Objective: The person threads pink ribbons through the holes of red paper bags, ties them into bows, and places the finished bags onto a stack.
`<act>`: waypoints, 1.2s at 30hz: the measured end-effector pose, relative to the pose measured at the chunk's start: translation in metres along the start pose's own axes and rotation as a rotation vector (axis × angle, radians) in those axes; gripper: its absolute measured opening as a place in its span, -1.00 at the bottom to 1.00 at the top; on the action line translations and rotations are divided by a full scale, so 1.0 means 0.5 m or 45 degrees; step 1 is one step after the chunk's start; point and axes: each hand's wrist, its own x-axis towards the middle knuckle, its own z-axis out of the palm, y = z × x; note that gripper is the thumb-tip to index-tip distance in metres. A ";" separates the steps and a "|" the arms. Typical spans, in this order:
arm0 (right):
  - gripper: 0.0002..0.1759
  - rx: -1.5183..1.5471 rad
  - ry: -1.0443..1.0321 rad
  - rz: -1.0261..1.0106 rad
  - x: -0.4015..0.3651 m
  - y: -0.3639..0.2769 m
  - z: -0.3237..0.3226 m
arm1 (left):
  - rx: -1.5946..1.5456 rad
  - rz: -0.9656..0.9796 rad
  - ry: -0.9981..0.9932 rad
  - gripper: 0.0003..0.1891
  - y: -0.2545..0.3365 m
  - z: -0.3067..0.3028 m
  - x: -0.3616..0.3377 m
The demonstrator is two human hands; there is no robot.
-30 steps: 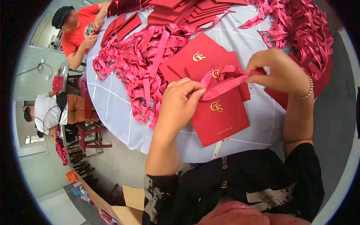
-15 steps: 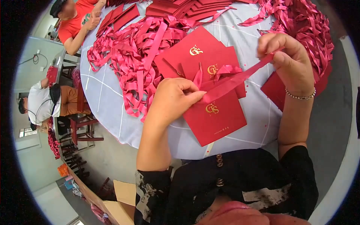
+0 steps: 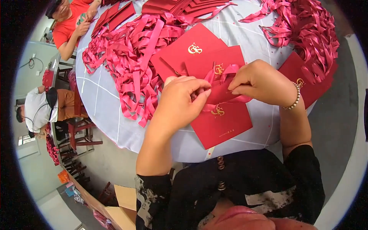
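Observation:
Over the red paper pouches, my left hand (image 3: 182,101) is closed, its fingers curled with a pink ribbon (image 3: 210,76) at their tips. My right hand (image 3: 264,82) pinches close to it, fingertips pressed together at the ribbon on the middle pouch. Part of the ribbon hangs in a band below both hands. Beneath lies the front pouch (image 3: 226,128), with gold lettering and small print. Another pouch (image 3: 189,44) with the same gold letters lies behind. My fingers hide the spot where ribbon and pouch meet.
A heap of pink ribbons (image 3: 134,57) covers the table's left side, and a second heap (image 3: 303,34) the right. Red pouches (image 3: 180,7) are stacked at the back. A person in an orange shirt (image 3: 71,25) sits across. An open cardboard box (image 3: 124,197) stands below left.
My right hand has come down and left from its raised position, bringing the stretched ribbon in toward the pouch. Both hands are now close together, and the ribbon hangs slack.

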 end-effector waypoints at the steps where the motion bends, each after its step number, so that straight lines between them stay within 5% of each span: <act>1: -0.85 -0.093 -0.032 0.091 0.002 -0.007 -0.001 | 0.142 0.034 0.082 -0.82 0.009 0.008 0.002; 6: -0.90 -0.218 0.000 0.137 0.010 -0.001 0.025 | 0.365 0.196 0.218 -0.82 0.009 0.051 0.005; 14: -0.88 -0.181 0.013 0.325 0.015 -0.035 0.026 | 0.216 0.110 0.201 -0.88 0.023 0.039 -0.002; 18: -0.89 -0.254 0.165 0.124 0.007 -0.011 0.043 | 0.218 0.089 0.262 -0.87 0.026 0.038 -0.005; 24: -0.95 0.206 0.066 0.359 0.023 -0.030 0.028 | 0.178 -0.035 0.265 -0.88 0.025 0.018 -0.006; 29: -0.92 0.444 0.268 0.373 0.032 -0.026 0.051 | 0.179 0.016 0.392 -0.87 0.021 0.016 -0.007; 32: -0.91 0.083 0.466 0.093 0.035 -0.016 0.076 | 0.205 0.093 0.446 -0.85 0.013 0.017 -0.006; 36: -0.93 -0.037 0.515 0.062 0.037 -0.020 0.089 | 0.234 0.144 0.456 -0.87 0.019 0.017 -0.006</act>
